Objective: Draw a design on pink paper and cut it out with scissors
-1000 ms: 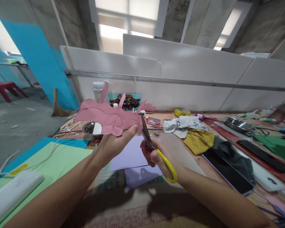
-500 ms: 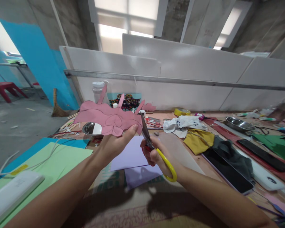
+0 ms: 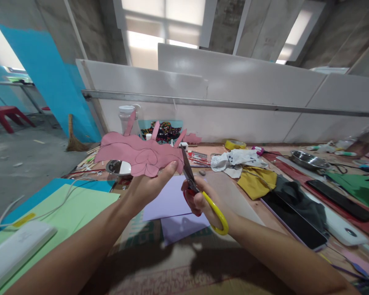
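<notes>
My left hand point(image 3: 152, 180) pinches the lower right part of a pink paper cutout point(image 3: 126, 152), thumb on top, holding it up above the table. The cutout has a wavy outline, drawn curling lines and several narrow strips standing up along its top. My right hand point(image 3: 203, 196) is closed around scissors point(image 3: 215, 213) with a yellow and red handle. Their dark blades point up and away, at the right edge of the pink paper. Beneath the hands lie sheets of lilac paper point(image 3: 166, 203) on cardboard. Most fingers of my left hand are hidden behind the paper.
Green paper point(image 3: 95, 200), a cable and a white power strip point(image 3: 21, 246) lie at left. To the right are yellow cloth point(image 3: 256, 182), a phone point(image 3: 292, 221) and a metal bowl point(image 3: 310, 159). A plastic jar point(image 3: 126, 119) and yellow tape roll point(image 3: 235, 144) stand near the white partition.
The pink paper has shifted very slightly left and its left end has dipped a little. Both hands keep nearly the same place and grip.
</notes>
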Demonstrator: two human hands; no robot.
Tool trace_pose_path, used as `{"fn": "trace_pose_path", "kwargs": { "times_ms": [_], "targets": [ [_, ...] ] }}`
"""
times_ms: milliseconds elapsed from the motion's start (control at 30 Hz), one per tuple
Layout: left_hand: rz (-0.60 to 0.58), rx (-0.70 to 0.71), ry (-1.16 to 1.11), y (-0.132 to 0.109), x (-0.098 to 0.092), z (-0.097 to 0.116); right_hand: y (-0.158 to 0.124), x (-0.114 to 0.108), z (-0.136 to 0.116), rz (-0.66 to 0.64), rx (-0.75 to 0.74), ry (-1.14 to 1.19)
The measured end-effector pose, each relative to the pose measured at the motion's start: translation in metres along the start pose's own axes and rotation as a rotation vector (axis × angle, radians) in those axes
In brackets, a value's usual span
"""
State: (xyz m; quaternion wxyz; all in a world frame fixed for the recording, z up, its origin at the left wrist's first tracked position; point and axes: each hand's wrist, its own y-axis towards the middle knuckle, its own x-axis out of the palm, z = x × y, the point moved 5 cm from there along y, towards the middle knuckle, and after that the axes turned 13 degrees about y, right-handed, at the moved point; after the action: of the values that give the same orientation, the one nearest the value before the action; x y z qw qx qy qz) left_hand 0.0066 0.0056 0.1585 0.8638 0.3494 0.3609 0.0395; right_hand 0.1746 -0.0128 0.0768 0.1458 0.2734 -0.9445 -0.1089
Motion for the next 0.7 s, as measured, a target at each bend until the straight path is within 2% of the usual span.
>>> {"fn": "trace_pose_path", "kwargs": {
  "times_ms": [500, 700],
  "targets": [
    [0.025, -0.03, 0.046, 0.003, -0.007, -0.001, 0.0, 0.002, -0.003, 0.022, 0.032, -0.013],
    [-0.059, 0.029, 0.049, 0.006, -0.011, -0.004, -0.001, 0.004, -0.005, -0.013, 0.015, -0.02]
  ]
}}
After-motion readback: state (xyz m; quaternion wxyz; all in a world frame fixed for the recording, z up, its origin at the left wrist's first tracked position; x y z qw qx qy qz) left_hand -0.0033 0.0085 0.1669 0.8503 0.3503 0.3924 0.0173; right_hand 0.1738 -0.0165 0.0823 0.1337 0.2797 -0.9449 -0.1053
